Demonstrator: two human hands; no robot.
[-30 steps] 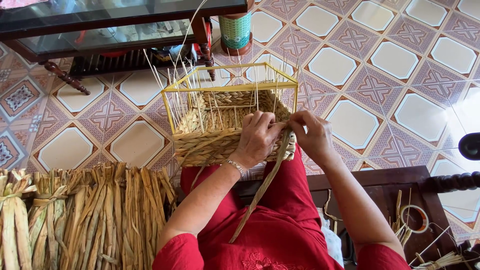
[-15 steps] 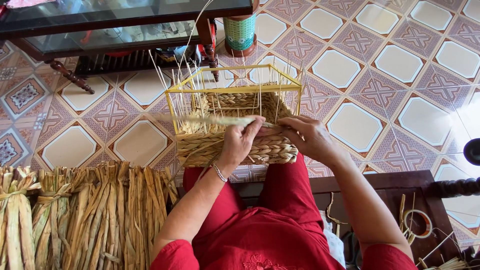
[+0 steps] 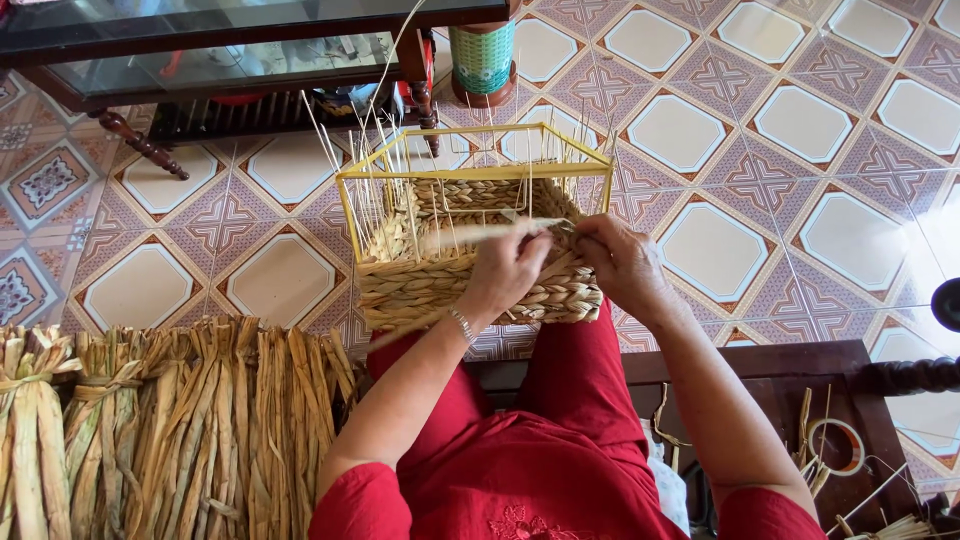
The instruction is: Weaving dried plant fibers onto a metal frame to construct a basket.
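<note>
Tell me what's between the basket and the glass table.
In the head view, only bare patterned floor tiles lie between the basket and the glass table; thin upright stakes overlap the gap.

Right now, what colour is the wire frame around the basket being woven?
Yellow; the wire frame shows clearly in the head view.

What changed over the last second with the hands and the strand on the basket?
The strand, which hung down over the lap a second ago, now lies pulled leftward across the basket front. The left hand moved up to pinch it at the weave, and the right hand shifted slightly right, holding the edge. The yellow frame and dried bundles stayed put.
</note>
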